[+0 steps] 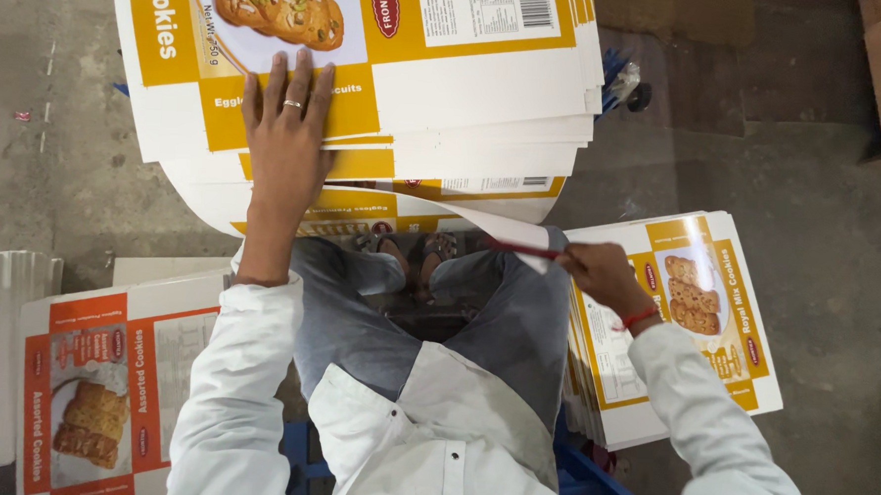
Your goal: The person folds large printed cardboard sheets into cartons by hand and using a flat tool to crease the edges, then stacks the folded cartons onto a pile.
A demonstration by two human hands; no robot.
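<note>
On the far stack of flat yellow-and-white printed carton blanks (467, 90), the left hand (287, 137) is pressed flat, open; a blank's corner is pinched by the right hand (598, 272), ready for lifting.

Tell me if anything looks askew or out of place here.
The stack of yellow carton sheets under the left hand is fanned unevenly, edges misaligned. The right hand pinches a red strip. Nothing looks damaged.

White long sleeves, grey trousers — ring on left hand (285, 132), red wristband.

Yellow-and-white flattened cartons (388, 87); orange-and-white carton (108, 381); white sleeves (235, 407); red wristband (639, 318); grey floor (837, 245).
</note>
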